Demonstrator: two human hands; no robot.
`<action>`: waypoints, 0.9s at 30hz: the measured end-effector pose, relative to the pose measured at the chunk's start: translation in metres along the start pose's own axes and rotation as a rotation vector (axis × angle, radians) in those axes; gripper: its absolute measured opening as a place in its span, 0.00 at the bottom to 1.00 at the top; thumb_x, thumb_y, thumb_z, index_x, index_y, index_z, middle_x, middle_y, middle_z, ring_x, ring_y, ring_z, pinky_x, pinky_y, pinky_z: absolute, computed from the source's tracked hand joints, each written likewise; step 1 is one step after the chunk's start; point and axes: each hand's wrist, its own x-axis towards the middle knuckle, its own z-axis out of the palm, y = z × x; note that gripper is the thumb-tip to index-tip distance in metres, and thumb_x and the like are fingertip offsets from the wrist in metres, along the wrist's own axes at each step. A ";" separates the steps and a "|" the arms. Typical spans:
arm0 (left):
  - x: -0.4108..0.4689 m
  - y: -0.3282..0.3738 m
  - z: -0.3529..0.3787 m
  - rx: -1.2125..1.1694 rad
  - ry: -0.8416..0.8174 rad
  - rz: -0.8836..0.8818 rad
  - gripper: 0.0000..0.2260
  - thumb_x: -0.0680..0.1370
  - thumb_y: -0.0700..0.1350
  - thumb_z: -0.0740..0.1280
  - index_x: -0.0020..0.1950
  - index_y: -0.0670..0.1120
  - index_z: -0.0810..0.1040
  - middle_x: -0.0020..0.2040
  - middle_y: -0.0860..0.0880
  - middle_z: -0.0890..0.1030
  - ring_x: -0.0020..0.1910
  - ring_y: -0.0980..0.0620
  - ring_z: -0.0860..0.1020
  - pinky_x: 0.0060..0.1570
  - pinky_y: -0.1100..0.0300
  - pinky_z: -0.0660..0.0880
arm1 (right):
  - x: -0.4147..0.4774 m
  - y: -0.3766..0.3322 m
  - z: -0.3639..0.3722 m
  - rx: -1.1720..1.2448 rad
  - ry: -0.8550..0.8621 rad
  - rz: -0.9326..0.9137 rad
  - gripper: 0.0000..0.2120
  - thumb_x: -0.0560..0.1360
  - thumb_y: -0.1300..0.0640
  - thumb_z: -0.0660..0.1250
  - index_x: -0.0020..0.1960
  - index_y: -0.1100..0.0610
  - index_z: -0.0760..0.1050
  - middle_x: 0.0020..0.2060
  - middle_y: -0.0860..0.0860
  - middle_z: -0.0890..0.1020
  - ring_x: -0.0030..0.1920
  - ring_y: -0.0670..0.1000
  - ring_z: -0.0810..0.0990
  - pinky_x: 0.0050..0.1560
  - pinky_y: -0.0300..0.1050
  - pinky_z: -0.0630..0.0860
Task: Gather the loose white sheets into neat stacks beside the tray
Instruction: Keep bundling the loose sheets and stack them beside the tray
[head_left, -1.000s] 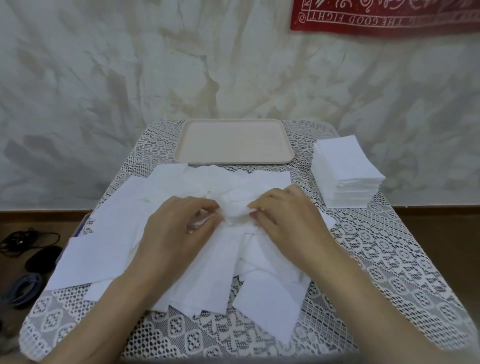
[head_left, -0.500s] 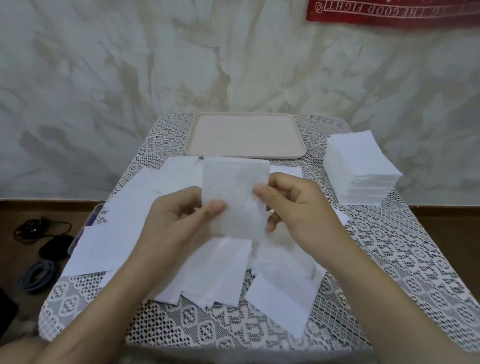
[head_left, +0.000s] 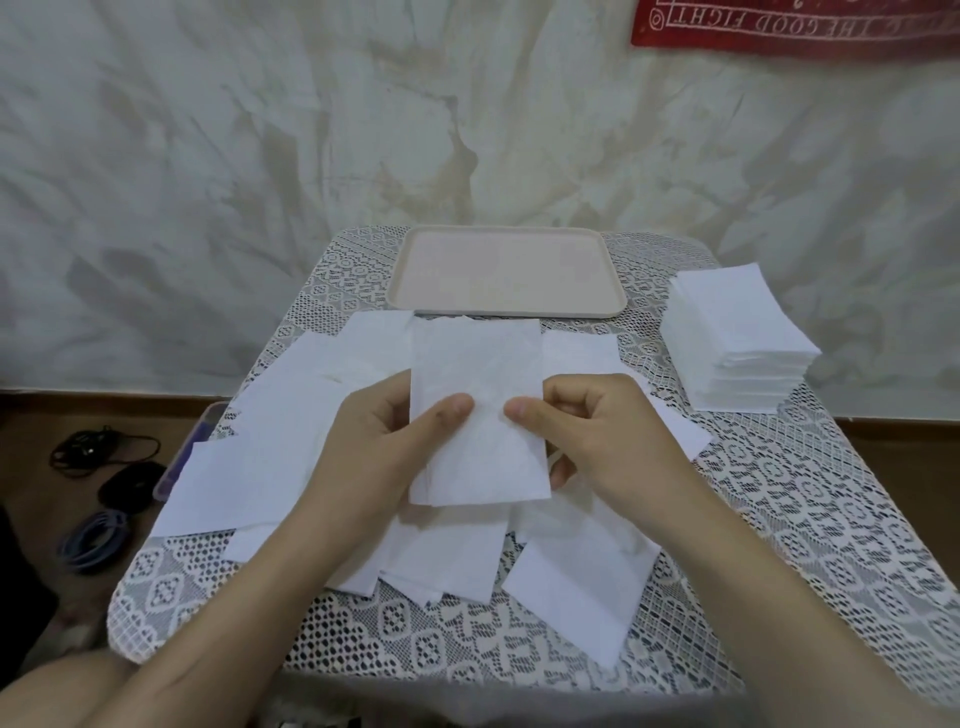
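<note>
A white sheet is held up flat above the table, pinched at its left edge by my left hand and at its right edge by my right hand, thumbs on the near face. Under it several loose white sheets lie scattered and overlapping across the table's middle and left. A neat stack of white sheets stands at the right, beside the empty beige tray at the table's far edge.
The table wears a white lace cloth, bare on its right and near side. A marbled wall rises right behind the tray. On the floor to the left lie black cables, a dark object and a blue coil.
Both hands have lifted one sheet out of the pile and spread it flat between them. The thumbs have slid closer together on it. The view has shifted slightly.
</note>
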 end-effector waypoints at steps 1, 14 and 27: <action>0.000 0.000 0.000 0.005 0.005 -0.004 0.10 0.78 0.53 0.75 0.51 0.47 0.87 0.48 0.42 0.88 0.46 0.46 0.86 0.42 0.49 0.78 | 0.000 0.001 -0.001 -0.006 0.007 -0.002 0.20 0.78 0.58 0.72 0.27 0.55 0.76 0.24 0.50 0.77 0.26 0.48 0.78 0.28 0.41 0.76; -0.002 0.011 0.006 -0.060 -0.029 -0.117 0.33 0.79 0.66 0.67 0.50 0.32 0.79 0.49 0.36 0.85 0.47 0.34 0.83 0.54 0.42 0.76 | -0.002 0.001 -0.008 0.129 -0.019 0.064 0.05 0.80 0.62 0.69 0.49 0.65 0.81 0.34 0.58 0.84 0.33 0.51 0.81 0.32 0.42 0.77; -0.006 0.012 0.013 -0.272 -0.004 -0.305 0.15 0.88 0.50 0.57 0.66 0.47 0.81 0.60 0.47 0.87 0.59 0.48 0.86 0.55 0.49 0.85 | -0.007 0.006 -0.007 0.062 0.085 0.089 0.08 0.78 0.58 0.72 0.46 0.63 0.77 0.38 0.63 0.84 0.31 0.54 0.80 0.27 0.42 0.74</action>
